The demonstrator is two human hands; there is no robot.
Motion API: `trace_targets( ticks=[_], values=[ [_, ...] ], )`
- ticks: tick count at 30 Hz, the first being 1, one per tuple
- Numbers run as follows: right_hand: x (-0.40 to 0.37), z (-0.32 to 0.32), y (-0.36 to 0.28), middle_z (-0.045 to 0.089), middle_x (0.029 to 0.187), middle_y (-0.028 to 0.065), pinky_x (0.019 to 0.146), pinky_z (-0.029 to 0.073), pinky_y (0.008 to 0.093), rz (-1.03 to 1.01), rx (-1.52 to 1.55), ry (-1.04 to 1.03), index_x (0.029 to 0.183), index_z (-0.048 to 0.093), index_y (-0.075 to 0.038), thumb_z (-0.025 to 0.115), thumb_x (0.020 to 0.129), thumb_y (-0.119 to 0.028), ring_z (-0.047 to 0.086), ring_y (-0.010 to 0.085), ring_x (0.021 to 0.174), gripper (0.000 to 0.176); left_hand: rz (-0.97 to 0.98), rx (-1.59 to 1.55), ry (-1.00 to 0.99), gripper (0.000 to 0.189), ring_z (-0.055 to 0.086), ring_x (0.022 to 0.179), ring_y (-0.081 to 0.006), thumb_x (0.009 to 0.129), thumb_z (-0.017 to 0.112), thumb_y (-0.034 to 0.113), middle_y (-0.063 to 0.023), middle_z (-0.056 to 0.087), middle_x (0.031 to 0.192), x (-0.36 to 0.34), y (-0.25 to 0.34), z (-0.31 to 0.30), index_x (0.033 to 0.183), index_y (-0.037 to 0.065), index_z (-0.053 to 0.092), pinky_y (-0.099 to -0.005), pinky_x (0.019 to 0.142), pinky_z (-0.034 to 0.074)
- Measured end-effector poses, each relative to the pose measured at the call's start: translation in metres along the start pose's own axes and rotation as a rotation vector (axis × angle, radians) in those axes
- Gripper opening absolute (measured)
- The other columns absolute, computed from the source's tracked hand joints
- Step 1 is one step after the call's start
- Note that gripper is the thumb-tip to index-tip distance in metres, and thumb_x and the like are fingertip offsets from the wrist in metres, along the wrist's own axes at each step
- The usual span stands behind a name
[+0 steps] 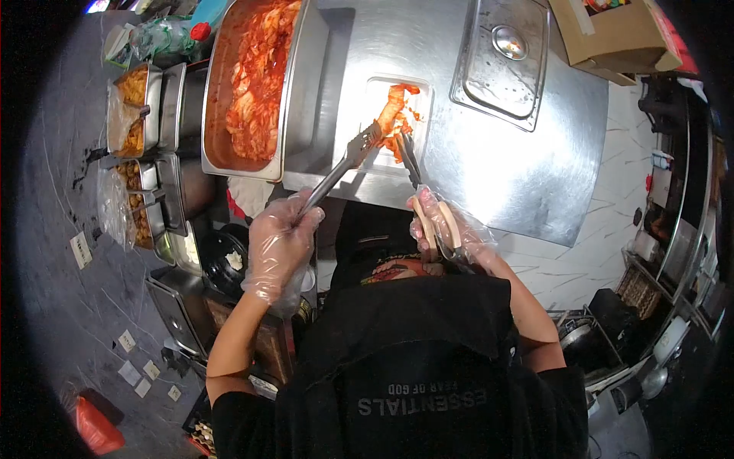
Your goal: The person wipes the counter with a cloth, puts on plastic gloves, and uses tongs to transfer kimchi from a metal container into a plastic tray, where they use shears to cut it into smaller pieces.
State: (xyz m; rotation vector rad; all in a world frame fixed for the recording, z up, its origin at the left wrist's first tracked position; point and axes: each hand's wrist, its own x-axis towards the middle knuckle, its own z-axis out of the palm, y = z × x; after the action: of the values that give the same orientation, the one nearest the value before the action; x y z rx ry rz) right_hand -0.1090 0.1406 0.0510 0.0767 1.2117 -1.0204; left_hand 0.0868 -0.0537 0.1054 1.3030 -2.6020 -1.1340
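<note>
My left hand (pixel 281 239), in a clear plastic glove, is closed around metal tongs (pixel 335 174). The tongs' scalloped end presses against a red-coated piece of kimchi (pixel 393 107) on a small white tray (pixel 425 115). In my right hand (pixel 451 228), also gloved, is a pair of scissors with cream-coloured handles (pixel 453 223). Their dark blades (pixel 410 162) reach to the lower end of the kimchi, close beside the tongs. Smaller red scraps lie around the piece on the tray.
Left of the tray stands a deep steel pan (pixel 212 134) of kimchi. A rectangular steel lid (pixel 495 76) lies at the right on the steel table (pixel 527 176). Behind it is a cardboard box (pixel 612 34). Smaller food containers (pixel 157 115) line the far left, near a black pan (pixel 218 252).
</note>
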Motion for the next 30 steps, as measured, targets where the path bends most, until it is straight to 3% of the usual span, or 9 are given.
trace_targets(
  ticks=[3, 7, 10, 15, 18, 19, 25, 27, 30],
  values=[
    [-0.001, -0.001, -0.002, 0.053, 0.068, 0.0005, 0.049, 0.042, 0.0236, -0.026, 0.02, -0.024, 0.108, 0.052, -0.008, 0.045, 0.087, -0.071, 0.051, 0.0095, 0.053, 0.067, -0.159, -0.22, -0.05, 0.033, 0.066, 0.077, -0.0207, 0.081, 0.073, 0.015, -0.0157, 0.069, 0.091, -0.003, 0.008, -0.011, 0.109, -0.003, 0.067, -0.031, 0.075, 0.05],
    [0.007, -0.005, -0.008, 0.055, 0.069, 0.0028, 0.048, 0.043, 0.0258, -0.008, 0.02, -0.003, 0.114, 0.051, -0.005, 0.039, 0.086, -0.075, 0.051, 0.012, 0.052, 0.076, -0.179, -0.226, -0.06, 0.034, 0.063, 0.078, -0.0157, 0.082, 0.071, 0.013, -0.0158, 0.068, 0.09, -0.004, 0.019, -0.02, 0.111, -0.005, 0.066, -0.0293, 0.074, 0.049],
    [0.011, -0.01, -0.012, 0.058, 0.072, 0.0013, 0.051, 0.05, 0.0248, 0.023, 0.088, -0.074, 0.116, 0.05, -0.007, 0.048, 0.086, -0.071, 0.057, 0.0105, 0.056, 0.071, -0.254, -0.219, -0.112, 0.034, 0.062, 0.08, -0.0145, 0.083, 0.071, 0.012, -0.0162, 0.069, 0.092, -0.004, 0.021, -0.023, 0.111, -0.006, 0.065, -0.0291, 0.075, 0.049],
    [-0.002, 0.01, -0.01, 0.06, 0.08, 0.0041, 0.05, 0.049, 0.0242, 0.074, 0.161, -0.116, 0.119, 0.049, -0.004, 0.051, 0.087, -0.067, 0.058, 0.0114, 0.061, 0.071, -0.242, -0.292, -0.104, 0.034, 0.06, 0.086, -0.0102, 0.084, 0.07, 0.012, -0.0131, 0.07, 0.096, -0.01, 0.021, -0.016, 0.11, -0.009, 0.064, -0.0266, 0.079, 0.048],
    [0.003, 0.021, -0.004, 0.058, 0.078, 0.0028, 0.052, 0.048, 0.0237, 0.062, 0.206, -0.062, 0.12, 0.048, -0.004, 0.05, 0.084, -0.071, 0.057, 0.0106, 0.061, 0.076, -0.312, -0.356, -0.118, 0.034, 0.06, 0.087, -0.0093, 0.084, 0.07, 0.011, -0.0117, 0.07, 0.096, -0.012, 0.025, -0.013, 0.111, -0.009, 0.064, -0.0253, 0.08, 0.048],
    [0.0, 0.027, -0.011, 0.056, 0.076, 0.0018, 0.052, 0.047, 0.0228, 0.064, 0.065, 0.029, 0.12, 0.048, -0.003, 0.049, 0.086, -0.07, 0.056, 0.0093, 0.061, 0.075, -0.314, -0.359, -0.118, 0.034, 0.06, 0.087, -0.0093, 0.084, 0.07, 0.011, -0.0117, 0.07, 0.096, -0.012, 0.025, -0.012, 0.111, -0.009, 0.064, -0.0253, 0.08, 0.048],
    [0.009, 0.03, -0.009, 0.054, 0.074, 0.0013, 0.05, 0.048, 0.0225, -0.027, -0.115, 0.069, 0.117, 0.047, -0.001, 0.048, 0.09, -0.063, 0.055, 0.0085, 0.058, 0.067, -0.329, -0.44, -0.135, 0.032, 0.06, 0.087, -0.0088, 0.085, 0.069, 0.01, -0.0105, 0.07, 0.096, -0.012, 0.03, -0.017, 0.111, -0.008, 0.064, -0.0246, 0.081, 0.047],
    [0.014, 0.033, -0.009, 0.054, 0.073, 0.0012, 0.05, 0.048, 0.0232, -0.044, -0.099, 0.086, 0.117, 0.047, -0.002, 0.048, 0.091, -0.063, 0.054, 0.0088, 0.057, 0.067, -0.413, -0.366, -0.172, 0.032, 0.061, 0.085, -0.0101, 0.085, 0.07, 0.01, -0.0102, 0.069, 0.094, -0.011, 0.034, -0.02, 0.112, -0.007, 0.064, -0.0249, 0.08, 0.048],
    [0.023, 0.031, -0.001, 0.052, 0.07, 0.0011, 0.048, 0.048, 0.0244, -0.085, -0.011, 0.092, 0.117, 0.047, -0.003, 0.048, 0.091, -0.063, 0.054, 0.0095, 0.055, 0.065, -0.301, -0.331, -0.14, 0.033, 0.062, 0.084, -0.0122, 0.084, 0.071, 0.012, -0.0111, 0.069, 0.093, -0.013, 0.029, -0.016, 0.112, -0.005, 0.065, -0.0258, 0.079, 0.048]
  ],
)
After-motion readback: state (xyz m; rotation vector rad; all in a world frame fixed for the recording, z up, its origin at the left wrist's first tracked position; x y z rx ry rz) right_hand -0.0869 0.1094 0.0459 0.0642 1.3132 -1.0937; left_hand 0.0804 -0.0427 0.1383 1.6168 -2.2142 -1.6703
